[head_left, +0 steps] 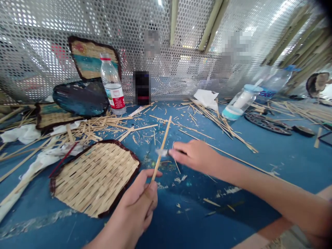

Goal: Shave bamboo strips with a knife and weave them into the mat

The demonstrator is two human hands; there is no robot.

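- Clock directions are taken from the middle of the view, with 12 at the far side of the tabletop [186, 221]
- The left hand [141, 204], toward 7 o'clock, has its grip closed around the lower end of a pale strip [166, 132], thumb laid against the curled fingers
- That strip stands near the middle, tilted, its free end pointing to about 1 o'clock
- The right hand [193, 154] comes in from 4 o'clock, its grip folded tightly round the dark handle of a small knife [164, 153]
- The knife's blade points to 9 o'clock and crosses the strip; it is blurred, so I cannot tell whether the edge cuts in
- At 8 o'clock, just beside the left hand, a woven mat [95, 176] with a dark brown border lies flat
- Loose shavings [138, 136] are scattered from 10 to 12 o'clock
- At 10 o'clock stands a clear bottle [113, 91] with a red cap, in front of a painted woven panel [85, 57] and beside a glossy dark piece [80, 97]
- Toward 2 o'clock lie a bundle of thin strips [225, 126], a crumpled white paper [206, 98] and a blue-lidded jar [237, 105]
- At 3 o'clock rests a dark palette [269, 123]
- A perforated metal screen [178, 69] rises behind at 12 o'clock
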